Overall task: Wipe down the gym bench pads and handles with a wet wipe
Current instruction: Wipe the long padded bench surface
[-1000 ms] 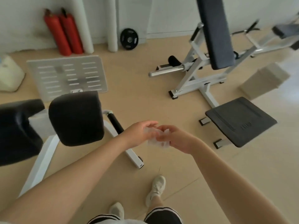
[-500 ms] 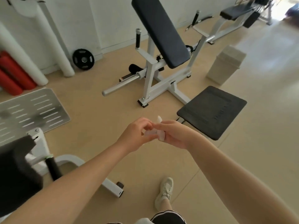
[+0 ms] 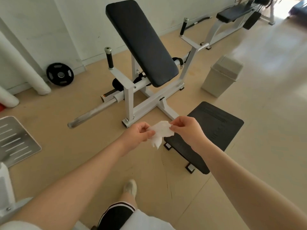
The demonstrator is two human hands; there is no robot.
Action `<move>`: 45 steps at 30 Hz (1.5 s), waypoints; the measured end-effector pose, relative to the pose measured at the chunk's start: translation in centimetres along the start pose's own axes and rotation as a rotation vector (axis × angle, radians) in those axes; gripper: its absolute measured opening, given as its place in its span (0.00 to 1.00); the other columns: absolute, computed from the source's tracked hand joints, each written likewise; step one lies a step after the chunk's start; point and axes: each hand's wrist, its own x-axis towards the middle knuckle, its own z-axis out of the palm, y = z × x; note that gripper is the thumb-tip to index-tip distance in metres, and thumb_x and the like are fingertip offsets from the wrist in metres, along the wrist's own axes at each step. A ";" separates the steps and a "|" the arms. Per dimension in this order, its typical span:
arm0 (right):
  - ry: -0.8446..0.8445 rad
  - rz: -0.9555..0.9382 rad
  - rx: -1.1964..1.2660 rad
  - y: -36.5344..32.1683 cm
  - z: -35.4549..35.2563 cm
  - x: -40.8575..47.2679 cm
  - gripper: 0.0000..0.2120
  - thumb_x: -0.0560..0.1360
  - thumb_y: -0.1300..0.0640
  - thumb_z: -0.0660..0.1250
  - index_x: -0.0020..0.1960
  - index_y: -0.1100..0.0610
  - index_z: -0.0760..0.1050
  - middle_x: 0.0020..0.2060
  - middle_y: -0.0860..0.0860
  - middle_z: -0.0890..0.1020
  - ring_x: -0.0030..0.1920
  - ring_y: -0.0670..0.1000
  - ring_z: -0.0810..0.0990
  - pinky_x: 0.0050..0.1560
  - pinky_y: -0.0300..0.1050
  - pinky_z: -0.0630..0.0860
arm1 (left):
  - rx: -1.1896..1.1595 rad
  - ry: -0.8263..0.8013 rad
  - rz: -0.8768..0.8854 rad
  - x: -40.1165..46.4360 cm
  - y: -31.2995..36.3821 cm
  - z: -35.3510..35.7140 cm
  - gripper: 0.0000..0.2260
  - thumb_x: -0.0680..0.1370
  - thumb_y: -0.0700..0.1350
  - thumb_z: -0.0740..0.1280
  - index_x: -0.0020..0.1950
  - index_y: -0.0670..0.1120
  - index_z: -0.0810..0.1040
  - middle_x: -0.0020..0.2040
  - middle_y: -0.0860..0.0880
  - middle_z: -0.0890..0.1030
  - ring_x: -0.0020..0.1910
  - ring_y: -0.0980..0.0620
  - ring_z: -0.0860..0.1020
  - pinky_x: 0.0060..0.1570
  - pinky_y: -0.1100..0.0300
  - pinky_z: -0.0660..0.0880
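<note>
A white wet wipe [image 3: 160, 132] is stretched partly open between my two hands above the floor. My left hand [image 3: 136, 136] pinches its left edge and my right hand [image 3: 186, 130] pinches its right edge. Straight ahead stands a white-framed gym machine with a long black tilted pad [image 3: 141, 42]. Two upright black handles rise beside the pad, the left handle [image 3: 109, 58] and the right handle [image 3: 183, 27]. A black foot plate [image 3: 216, 128] lies low on the floor just under my right hand.
A beige lidded bin [image 3: 221, 75] stands right of the machine. A chrome bar [image 3: 98, 110] sticks out low to the left. A black weight plate [image 3: 60, 75] leans on the wall. A second bench [image 3: 232, 13] is at the back right, a metal plate [image 3: 15, 140] at the left.
My view has swung right, bringing the tilted pad to the centre. My hands have drawn apart, spreading the bunched wipe open between them.
</note>
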 end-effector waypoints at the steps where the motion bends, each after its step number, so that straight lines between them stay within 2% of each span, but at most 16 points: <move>1: 0.029 -0.066 -0.049 -0.2 -0.4 1.4 0.04 0.73 0.62 0.67 0.42 0.54 0.77 0.36 0.48 0.77 0.36 0.47 0.73 0.37 0.38 0.71 | -0.016 0.005 -0.003 1.7 0.5 -0.4 0.03 0.76 0.43 0.66 0.44 0.45 0.74 0.40 0.47 0.79 0.43 0.50 0.77 0.52 0.52 0.75; 4: 0.086 -0.304 -0.174 -0.6 -1.4 6.3 0.09 0.73 0.66 0.64 0.42 0.53 0.77 0.41 0.52 0.78 0.42 0.50 0.74 0.44 0.39 0.71 | -0.099 0.031 -0.050 7.3 2.1 -2.0 0.03 0.77 0.40 0.64 0.45 0.46 0.72 0.37 0.47 0.78 0.37 0.51 0.77 0.43 0.58 0.78; 7: 0.037 -0.505 -0.273 -1.4 -1.6 12.2 0.09 0.73 0.67 0.64 0.45 0.57 0.81 0.43 0.50 0.76 0.43 0.50 0.74 0.44 0.39 0.71 | -0.334 0.034 -0.162 13.5 4.4 -4.4 0.07 0.79 0.36 0.59 0.49 0.47 0.73 0.43 0.45 0.81 0.38 0.50 0.79 0.37 0.59 0.78; 10: -0.014 -0.549 -0.362 -3.4 -1.1 18.8 0.10 0.75 0.65 0.65 0.51 0.55 0.81 0.45 0.50 0.78 0.46 0.50 0.74 0.47 0.41 0.70 | -0.439 0.028 -0.211 19.6 7.4 -8.1 0.12 0.79 0.34 0.54 0.48 0.44 0.76 0.47 0.42 0.81 0.44 0.46 0.80 0.43 0.55 0.78; 13: -0.094 -0.502 -0.377 -6.1 -1.3 25.5 0.11 0.75 0.63 0.65 0.54 0.52 0.80 0.48 0.47 0.79 0.49 0.48 0.73 0.52 0.40 0.69 | -0.427 0.004 -0.213 25.4 10.7 -12.5 0.14 0.77 0.35 0.52 0.50 0.40 0.77 0.50 0.40 0.80 0.48 0.45 0.79 0.50 0.54 0.76; 15: -0.097 -0.484 -0.362 -7.7 -1.5 29.4 0.12 0.74 0.61 0.66 0.56 0.51 0.79 0.53 0.48 0.78 0.53 0.46 0.73 0.57 0.40 0.68 | -0.440 -0.009 -0.194 29.4 12.7 -15.0 0.13 0.77 0.38 0.54 0.51 0.40 0.78 0.50 0.41 0.80 0.46 0.47 0.79 0.48 0.55 0.76; 17: 0.028 -0.439 -0.291 -9.3 -2.1 32.7 0.14 0.74 0.59 0.67 0.60 0.52 0.75 0.60 0.49 0.74 0.59 0.44 0.69 0.62 0.40 0.65 | -0.403 -0.016 -0.178 33.0 14.6 -16.8 0.10 0.78 0.43 0.59 0.53 0.42 0.77 0.50 0.43 0.79 0.45 0.49 0.78 0.40 0.59 0.76; 19: 0.099 -0.323 -0.180 -10.9 -2.7 35.4 0.20 0.76 0.56 0.65 0.66 0.52 0.68 0.63 0.47 0.70 0.60 0.42 0.65 0.63 0.39 0.63 | -0.293 -0.039 -0.169 35.9 15.9 -17.8 0.11 0.78 0.46 0.62 0.57 0.43 0.76 0.51 0.45 0.78 0.48 0.49 0.77 0.41 0.60 0.75; 22: -0.026 -0.085 0.078 -12.5 -3.6 39.6 0.24 0.78 0.52 0.60 0.73 0.50 0.59 0.63 0.41 0.66 0.61 0.41 0.63 0.60 0.37 0.61 | -0.204 -0.106 -0.165 39.3 17.2 -18.3 0.09 0.78 0.45 0.63 0.57 0.44 0.75 0.51 0.45 0.78 0.50 0.48 0.77 0.46 0.58 0.76; 26: -0.170 0.081 0.399 -12.8 -4.7 46.7 0.17 0.78 0.51 0.60 0.65 0.55 0.71 0.59 0.51 0.77 0.60 0.50 0.74 0.57 0.41 0.71 | -0.093 -0.091 -0.124 43.9 18.7 -20.0 0.05 0.77 0.40 0.64 0.53 0.45 0.75 0.48 0.47 0.78 0.47 0.50 0.77 0.41 0.61 0.77; 28: -0.198 0.102 0.468 -12.8 -5.3 50.5 0.12 0.77 0.53 0.63 0.57 0.58 0.77 0.54 0.57 0.80 0.55 0.55 0.77 0.58 0.48 0.73 | -0.117 -0.053 -0.115 46.6 19.5 -21.3 0.04 0.77 0.39 0.64 0.49 0.46 0.76 0.47 0.48 0.78 0.45 0.51 0.77 0.40 0.63 0.77; 31: -0.323 0.154 0.485 -13.2 -6.0 57.0 0.13 0.76 0.53 0.65 0.56 0.60 0.77 0.56 0.61 0.78 0.58 0.60 0.76 0.63 0.55 0.71 | -0.090 0.040 -0.112 51.5 19.9 -23.1 0.05 0.77 0.40 0.64 0.49 0.48 0.77 0.50 0.47 0.78 0.50 0.49 0.77 0.46 0.60 0.78; 35: -0.476 0.216 0.541 -15.0 -6.7 66.5 0.13 0.76 0.57 0.65 0.60 0.57 0.74 0.59 0.55 0.78 0.61 0.54 0.75 0.65 0.50 0.70 | -0.113 0.192 -0.142 58.8 20.3 -24.6 0.07 0.77 0.40 0.64 0.52 0.50 0.77 0.54 0.49 0.78 0.54 0.50 0.77 0.50 0.60 0.77; 40: -0.481 0.256 0.579 -16.9 -7.3 76.0 0.12 0.75 0.60 0.65 0.58 0.59 0.74 0.56 0.57 0.79 0.58 0.54 0.78 0.63 0.51 0.72 | -0.124 0.353 -0.193 66.4 20.9 -24.7 0.07 0.77 0.42 0.65 0.53 0.52 0.75 0.53 0.53 0.77 0.53 0.56 0.76 0.43 0.68 0.73; 42: -0.438 0.281 0.569 -17.4 -7.0 79.3 0.09 0.76 0.62 0.64 0.55 0.57 0.74 0.53 0.56 0.79 0.55 0.53 0.79 0.60 0.50 0.75 | -0.060 0.447 -0.214 69.1 20.7 -25.8 0.10 0.77 0.43 0.65 0.58 0.52 0.73 0.57 0.54 0.76 0.53 0.57 0.74 0.46 0.67 0.71; 45: -0.310 0.317 0.422 -17.7 -5.8 83.6 0.11 0.76 0.62 0.64 0.58 0.57 0.72 0.54 0.55 0.79 0.53 0.53 0.79 0.56 0.49 0.77 | 0.093 0.584 -0.272 72.1 19.8 -28.5 0.20 0.77 0.41 0.65 0.67 0.49 0.67 0.65 0.51 0.71 0.58 0.57 0.71 0.52 0.64 0.69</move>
